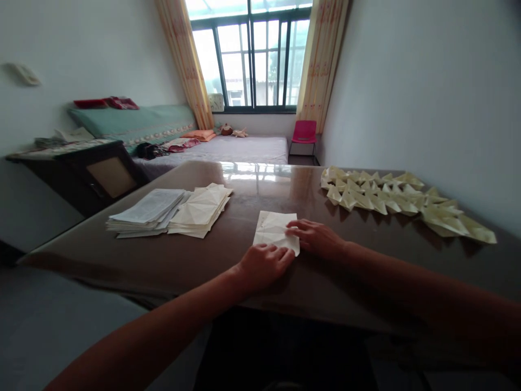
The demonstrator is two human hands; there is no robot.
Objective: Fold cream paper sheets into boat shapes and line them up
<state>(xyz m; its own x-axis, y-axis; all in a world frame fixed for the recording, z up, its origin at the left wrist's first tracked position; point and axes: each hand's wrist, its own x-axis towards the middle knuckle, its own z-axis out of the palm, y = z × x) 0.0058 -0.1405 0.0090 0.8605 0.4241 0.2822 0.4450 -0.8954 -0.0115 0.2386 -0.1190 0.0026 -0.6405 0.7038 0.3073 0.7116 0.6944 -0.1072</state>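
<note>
A creased sheet of pale paper [272, 229] lies on the brown table in front of me. My left hand [265, 265] is at its near edge, fingers bent and pressed together over the paper, with the thumb hidden. From the right side my right hand [318, 238] reaches over the sheet, fingers stretched out and slightly apart, their tips touching it. To the left lies a stack of creased cream sheets [201, 210], and against it a pile of flat white paper [148, 210]. Rows of folded pointed paper pieces [378, 198] sit at the table's right.
The glossy brown table [163, 269] ends close to my body, its left corner jutting out. A dark cabinet [103, 171] stands beyond the left edge. Behind are a bed [252, 147], a pink chair [304, 132] and a window; a white wall runs along the right.
</note>
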